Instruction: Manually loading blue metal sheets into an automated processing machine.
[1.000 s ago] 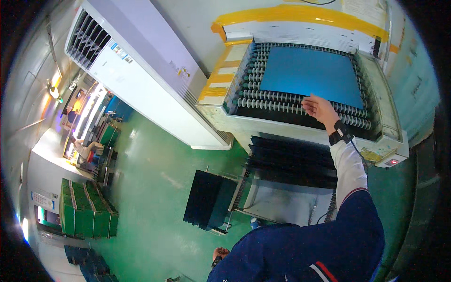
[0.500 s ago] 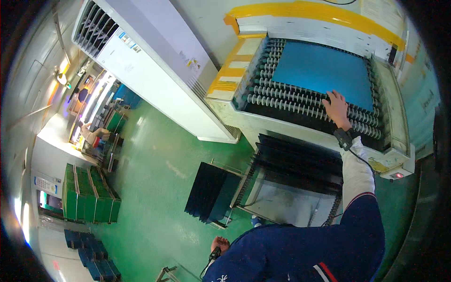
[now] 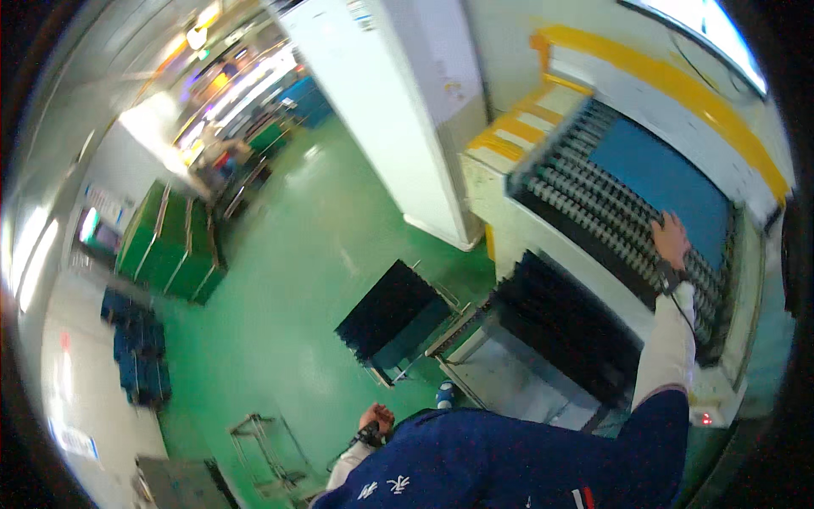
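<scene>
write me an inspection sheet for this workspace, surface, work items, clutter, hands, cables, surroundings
Surface: roller bed on a pale machine, rows of disc rollers showing in front of the panel.
Work items: one blue panel lying on the rollers; dark panels racked together below the machine's front.
Clutter: second rack of dark panels and a metal frame on the floor.
Hands: right hand open at the blue panel's near edge, contact unclear; left hand low beside the body, partly curled, contents unclear.
Cables: dark cable at the right wrist; another on the wall.
Surroundings: green floor, tall white unit, green stacks; background blurred.
</scene>
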A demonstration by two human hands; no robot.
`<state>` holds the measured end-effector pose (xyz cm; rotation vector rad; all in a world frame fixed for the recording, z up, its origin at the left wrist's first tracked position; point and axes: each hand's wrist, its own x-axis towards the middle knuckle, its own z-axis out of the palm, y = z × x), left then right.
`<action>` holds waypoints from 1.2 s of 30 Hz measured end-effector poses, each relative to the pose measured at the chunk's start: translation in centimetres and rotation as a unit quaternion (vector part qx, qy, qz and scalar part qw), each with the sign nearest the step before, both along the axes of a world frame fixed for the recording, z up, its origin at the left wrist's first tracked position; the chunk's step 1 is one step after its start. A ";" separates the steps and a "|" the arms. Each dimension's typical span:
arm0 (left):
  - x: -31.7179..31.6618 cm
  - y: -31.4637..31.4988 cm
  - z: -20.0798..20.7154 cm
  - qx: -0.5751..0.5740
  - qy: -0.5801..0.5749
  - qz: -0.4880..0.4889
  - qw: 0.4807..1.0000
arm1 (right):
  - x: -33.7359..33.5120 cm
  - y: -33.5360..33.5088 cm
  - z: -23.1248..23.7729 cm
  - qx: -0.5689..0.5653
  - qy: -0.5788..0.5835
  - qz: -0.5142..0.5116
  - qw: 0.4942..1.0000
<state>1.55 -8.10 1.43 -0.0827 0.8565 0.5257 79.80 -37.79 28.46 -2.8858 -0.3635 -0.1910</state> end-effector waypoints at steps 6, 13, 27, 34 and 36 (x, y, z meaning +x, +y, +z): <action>0.7 0.6 -2.8 0.353 0.119 -0.150 0.916 | -2.4 -1.0 1.9 -0.069 0.000 -0.058 0.996; 4.2 0.8 2.7 -0.027 0.168 0.022 0.985 | -11.1 2.9 -0.5 0.091 -0.107 0.193 0.971; 2.6 6.7 -3.7 -0.012 0.129 -0.119 0.984 | -37.0 4.4 -6.7 0.128 0.119 0.243 0.954; 2.6 8.6 -2.7 0.026 0.196 -0.117 0.973 | -36.0 5.0 -10.3 -0.105 0.157 0.191 0.963; 2.2 8.7 -2.5 0.036 0.206 -0.109 0.972 | -35.4 5.3 -10.1 -0.100 0.157 0.189 0.964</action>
